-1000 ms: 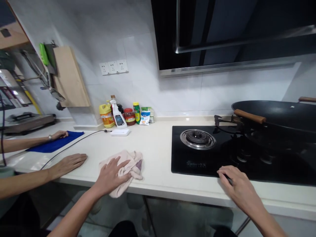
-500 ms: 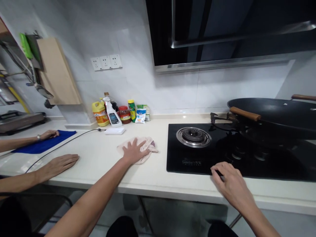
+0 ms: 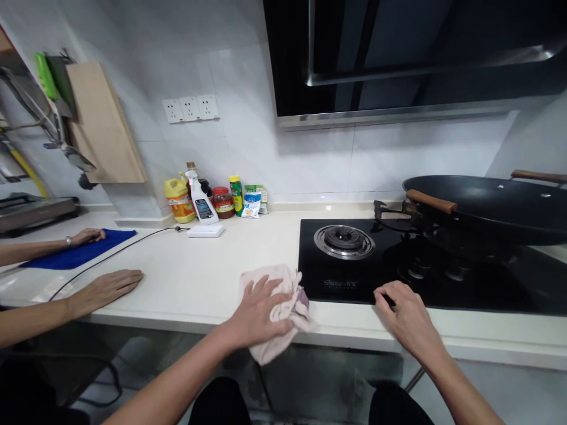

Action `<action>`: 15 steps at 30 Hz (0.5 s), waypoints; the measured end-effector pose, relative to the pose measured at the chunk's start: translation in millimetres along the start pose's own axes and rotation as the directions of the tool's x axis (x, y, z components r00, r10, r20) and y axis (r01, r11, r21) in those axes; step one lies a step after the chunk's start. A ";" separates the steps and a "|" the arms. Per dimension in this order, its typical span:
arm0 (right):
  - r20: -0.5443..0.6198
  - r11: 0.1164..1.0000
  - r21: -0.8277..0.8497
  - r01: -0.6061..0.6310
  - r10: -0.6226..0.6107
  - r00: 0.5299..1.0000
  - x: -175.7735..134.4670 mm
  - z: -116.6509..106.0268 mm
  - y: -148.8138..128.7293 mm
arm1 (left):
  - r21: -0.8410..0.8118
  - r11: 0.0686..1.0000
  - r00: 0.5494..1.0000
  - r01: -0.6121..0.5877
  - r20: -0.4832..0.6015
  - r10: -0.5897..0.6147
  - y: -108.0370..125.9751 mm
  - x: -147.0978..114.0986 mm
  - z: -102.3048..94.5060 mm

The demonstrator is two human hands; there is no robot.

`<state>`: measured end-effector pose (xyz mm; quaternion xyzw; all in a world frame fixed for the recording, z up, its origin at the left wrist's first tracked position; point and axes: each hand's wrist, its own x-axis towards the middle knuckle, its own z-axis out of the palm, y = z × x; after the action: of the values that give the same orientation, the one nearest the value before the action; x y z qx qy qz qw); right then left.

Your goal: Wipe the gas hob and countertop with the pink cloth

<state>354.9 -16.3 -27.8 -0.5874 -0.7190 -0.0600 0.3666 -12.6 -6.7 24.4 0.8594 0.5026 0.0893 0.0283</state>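
My left hand [image 3: 261,311] has its fingers spread over a pale pink cloth [image 3: 268,349], with a bunched fold caught between thumb and forefinger. Part of the cloth hangs past the counter's front edge; its purple corner touches the hob's left front corner. At the front edge of the black glass hob [image 3: 341,283] rests my right hand [image 3: 405,310], fingers curled and thumb closed toward the forefinger, with nothing visible in it. A round burner [image 3: 344,239] lies beyond both hands.
A large black wok [image 3: 482,206] sits at the right. Several bottles, a jar [image 3: 223,202] and packets stand against the wall. On the left, a co-worker's hands [image 3: 108,287] rest near a blue cloth [image 3: 75,254]. A cable [image 3: 128,251] crosses the white counter [image 3: 186,277].
My left hand has drawn the pink cloth toward me and to the right, from mid-counter to the front edge beside the hob. My right hand has stayed about where it was.
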 end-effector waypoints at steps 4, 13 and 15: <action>0.007 1.000 0.004 -0.005 0.005 1.000 -0.6 0.1 0.7 | 0.058 0.990 0.975 -0.132 -0.171 0.140 36.1 -22.9 17.0; -0.003 1.000 0.024 0.020 -0.020 1.000 -5.3 2.1 13.0 | 0.249 0.948 0.914 -0.199 -0.302 0.272 29.7 -30.5 44.0; 0.013 0.999 0.025 0.030 -0.031 0.999 -6.6 1.0 13.5 | 0.263 0.944 0.909 -0.200 -0.310 0.279 -2.3 -43.1 40.9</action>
<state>366.8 -17.0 -37.1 -0.5722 -0.7311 -0.0529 0.3678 -27.7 -41.3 -21.4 0.8836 0.3969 0.1827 -0.1686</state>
